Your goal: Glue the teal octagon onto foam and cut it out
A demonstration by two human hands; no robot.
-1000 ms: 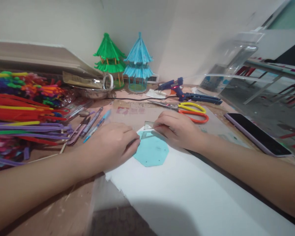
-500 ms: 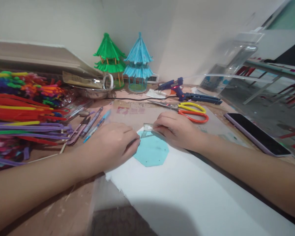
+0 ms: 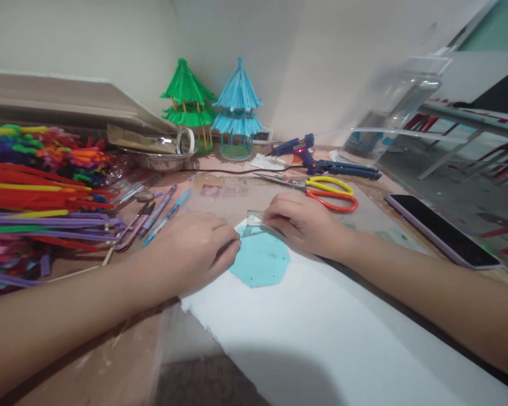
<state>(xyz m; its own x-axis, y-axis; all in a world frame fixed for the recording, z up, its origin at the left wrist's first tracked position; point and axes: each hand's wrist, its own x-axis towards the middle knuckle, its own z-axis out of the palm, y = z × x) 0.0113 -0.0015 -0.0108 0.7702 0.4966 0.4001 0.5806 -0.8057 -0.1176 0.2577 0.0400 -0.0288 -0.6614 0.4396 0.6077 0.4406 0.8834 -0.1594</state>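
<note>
Between your hands lies a thin teal octagonal foam cutout [image 3: 260,260] on white foam board [image 3: 322,327]. Your right hand [image 3: 307,223] pinches a small clear plastic set square [image 3: 254,221]; your left hand [image 3: 192,251] presses curled fingers onto the cutout's edge. Judging by looks, it's light and floppy: hold edges.

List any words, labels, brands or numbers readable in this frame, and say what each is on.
None can be read.
Clear ruler under the right hand: markings too faint to read.
Red print on the cardboard: blurred.
Label on the clear container: blurred.
Pens beside the left hand: any print too small.
</note>
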